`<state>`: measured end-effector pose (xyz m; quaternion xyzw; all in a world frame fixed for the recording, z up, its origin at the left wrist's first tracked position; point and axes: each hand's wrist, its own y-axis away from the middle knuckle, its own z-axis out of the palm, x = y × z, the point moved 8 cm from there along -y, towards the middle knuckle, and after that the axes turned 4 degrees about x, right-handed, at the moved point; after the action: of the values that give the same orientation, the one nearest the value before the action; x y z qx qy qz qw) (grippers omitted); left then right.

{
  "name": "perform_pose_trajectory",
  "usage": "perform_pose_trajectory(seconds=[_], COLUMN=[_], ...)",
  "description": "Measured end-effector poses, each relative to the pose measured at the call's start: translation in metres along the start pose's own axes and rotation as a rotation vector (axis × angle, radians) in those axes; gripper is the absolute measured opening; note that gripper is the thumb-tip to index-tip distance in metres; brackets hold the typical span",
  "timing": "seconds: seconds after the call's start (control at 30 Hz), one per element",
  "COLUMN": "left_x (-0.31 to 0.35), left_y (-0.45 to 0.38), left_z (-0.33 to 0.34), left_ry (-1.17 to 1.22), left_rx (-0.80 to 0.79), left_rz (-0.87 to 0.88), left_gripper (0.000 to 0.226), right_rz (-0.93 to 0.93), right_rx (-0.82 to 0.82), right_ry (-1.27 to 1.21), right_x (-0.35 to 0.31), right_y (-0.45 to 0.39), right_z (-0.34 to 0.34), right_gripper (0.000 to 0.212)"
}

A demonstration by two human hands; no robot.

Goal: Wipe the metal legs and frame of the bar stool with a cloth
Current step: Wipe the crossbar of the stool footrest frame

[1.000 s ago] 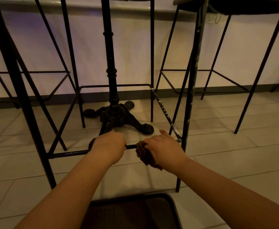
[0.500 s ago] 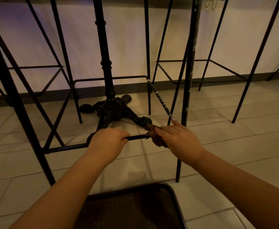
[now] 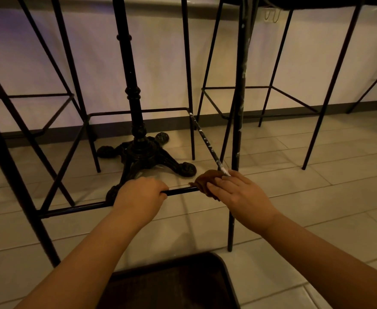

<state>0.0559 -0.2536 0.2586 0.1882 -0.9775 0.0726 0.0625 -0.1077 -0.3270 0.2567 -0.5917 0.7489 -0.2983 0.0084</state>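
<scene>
The bar stool's black front footrest bar (image 3: 181, 191) runs low across the middle of the view between its two front legs. My left hand (image 3: 139, 196) is closed around that bar. My right hand (image 3: 239, 194) presses a brown cloth (image 3: 205, 180) onto the bar's right end, close to the front right leg (image 3: 236, 139). The cloth wraps the corner where the paint-flecked side bar (image 3: 205, 139) meets the front bar. The front left leg (image 3: 15, 166) slants up at the left.
An ornate black cast-iron table base (image 3: 143, 152) stands on the tiled floor behind the footrest. More black bar stools (image 3: 272, 90) stand left and right along the white wall. A dark woven seat or mat (image 3: 172, 284) lies at the bottom edge.
My right hand has slid the cloth rightward along the front bar to its right corner. My left hand has kept its grip on the bar.
</scene>
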Motion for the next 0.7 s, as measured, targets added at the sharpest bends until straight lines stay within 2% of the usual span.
perform_pose_trajectory(seconds=[0.13,0.37,0.5,0.6,0.7], left_x=[0.000,0.013,0.037,0.047,0.047], left_y=[-0.002,-0.002,-0.005,-0.007,-0.009], left_z=[0.002,0.002,0.004,0.007,0.006], left_ry=[0.016,-0.005,0.024,0.021,0.043], left_rx=[-0.028,-0.001,0.064,0.097,0.127], left_rz=[-0.013,0.016,0.064,0.092,0.079], left_gripper=[0.022,0.025,0.030,0.033,0.034], right_rz=[-0.009,-0.109,-0.132,-0.144,-0.023], right_rx=[-0.045,0.011,0.006,-0.073,-0.088], right_ry=[0.016,0.050,0.032,-0.002,-0.088], right_x=[0.000,0.006,0.007,0.007,0.019], right_y=[-0.001,0.014,0.018,0.031,0.049], right_z=[0.003,0.001,0.002,0.007,0.006], right_gripper=[0.055,0.057,0.048,0.039,0.035])
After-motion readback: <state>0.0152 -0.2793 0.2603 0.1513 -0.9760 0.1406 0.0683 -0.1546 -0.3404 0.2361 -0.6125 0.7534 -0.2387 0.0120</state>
